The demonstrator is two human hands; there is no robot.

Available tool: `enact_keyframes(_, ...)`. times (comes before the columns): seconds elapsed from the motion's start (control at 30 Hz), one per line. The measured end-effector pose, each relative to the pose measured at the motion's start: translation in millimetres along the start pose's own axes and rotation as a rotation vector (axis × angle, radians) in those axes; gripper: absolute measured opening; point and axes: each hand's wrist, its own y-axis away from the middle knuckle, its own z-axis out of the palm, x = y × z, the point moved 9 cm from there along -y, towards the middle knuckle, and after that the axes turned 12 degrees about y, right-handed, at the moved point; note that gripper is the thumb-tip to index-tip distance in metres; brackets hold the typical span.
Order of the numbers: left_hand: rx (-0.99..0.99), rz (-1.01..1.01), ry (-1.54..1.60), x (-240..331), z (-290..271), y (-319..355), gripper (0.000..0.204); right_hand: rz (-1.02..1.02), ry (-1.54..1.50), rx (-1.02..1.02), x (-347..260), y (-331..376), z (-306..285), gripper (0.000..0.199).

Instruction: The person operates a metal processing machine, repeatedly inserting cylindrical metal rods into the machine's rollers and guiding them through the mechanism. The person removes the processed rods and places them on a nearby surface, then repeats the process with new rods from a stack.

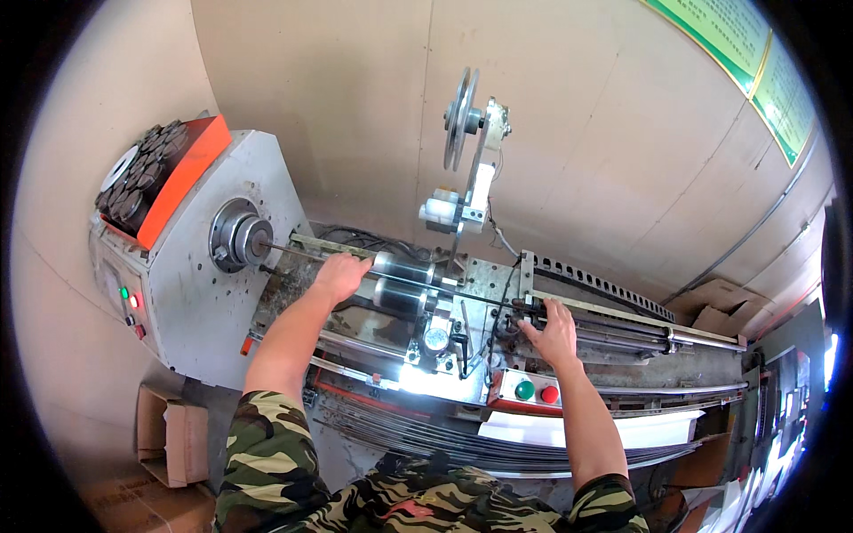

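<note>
Both my hands on the winding machine

At frame centre, my left hand (pixel 340 274) curls loosely over the thin steel rod (pixel 293 251) beside the chuck (pixel 238 235); my right hand (pixel 554 332), fingers spread, presses the carriage (pixel 533 313) above the red and green buttons (pixel 537 392).

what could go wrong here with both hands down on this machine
The left hand rests on the thin rod close to the chuck; if the chuck turned, fingers might get caught. The right hand presses among cables and rails just above the green and red buttons, so a wrist could bump one.
</note>
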Motion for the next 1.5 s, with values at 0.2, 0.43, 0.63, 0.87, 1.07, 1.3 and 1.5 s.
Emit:
enact_keyframes(0.2,-0.010,-0.018,-0.009,-7.6,-0.7,-1.0,0.028,0.005,-0.017,0.012,-3.4,-6.8,-5.3,0.076)
enact_keyframes(0.43,0.005,-0.038,-0.001,-5.4,-8.4,1.5,0.020,0.012,-0.015,-0.039,-6.9,-8.4,-10.2,0.076)
enact_keyframes(0.63,0.003,-0.050,0.004,-10.2,-6.3,3.8,0.024,0.008,-0.018,-0.028,-11.4,-7.0,-13.8,0.076)
enact_keyframes(0.87,0.012,-0.027,-0.021,-2.9,-8.2,1.6,0.019,0.010,-0.023,-0.019,-8.1,-7.9,-13.3,0.075)
enact_keyframes(1.07,0.005,-0.013,-0.016,4.6,-4.1,-5.0,0.019,0.021,-0.041,-0.019,4.6,-7.6,-9.4,0.075)
enact_keyframes(1.3,-0.015,-0.024,-0.035,18.7,2.7,-9.4,0.017,0.034,-0.048,-0.054,20.8,-6.6,-4.1,0.076)
enact_keyframes(1.5,0.013,0.001,-0.015,21.6,-0.4,-7.4,0.015,0.026,-0.058,-0.036,20.7,-5.6,-8.3,0.076)
